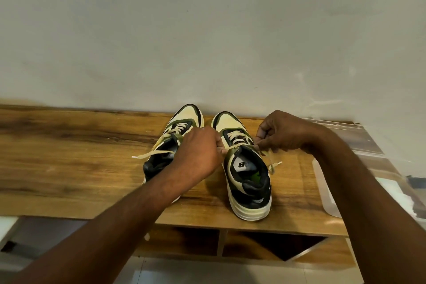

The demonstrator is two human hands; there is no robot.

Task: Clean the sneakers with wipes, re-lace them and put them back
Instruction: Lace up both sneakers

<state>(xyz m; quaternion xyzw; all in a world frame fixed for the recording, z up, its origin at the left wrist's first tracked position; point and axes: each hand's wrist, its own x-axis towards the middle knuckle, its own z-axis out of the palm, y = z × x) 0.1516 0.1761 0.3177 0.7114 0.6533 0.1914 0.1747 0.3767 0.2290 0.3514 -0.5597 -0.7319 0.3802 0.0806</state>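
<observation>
Two cream, olive and black sneakers stand side by side on a wooden shelf top, toes to the wall. My left hand lies over the left sneaker and pinches one end of the right sneaker's cream lace. My right hand pinches the other end of that lace just right of the right sneaker. The lace is stretched across the tongue, and its loose tip hangs down on the right. A loose lace end of the left sneaker trails to the left.
A plain wall rises right behind the shoes. A clear plastic container sits at the right end of the shelf top. Open wooden compartments lie below the front edge, with pale floor underneath.
</observation>
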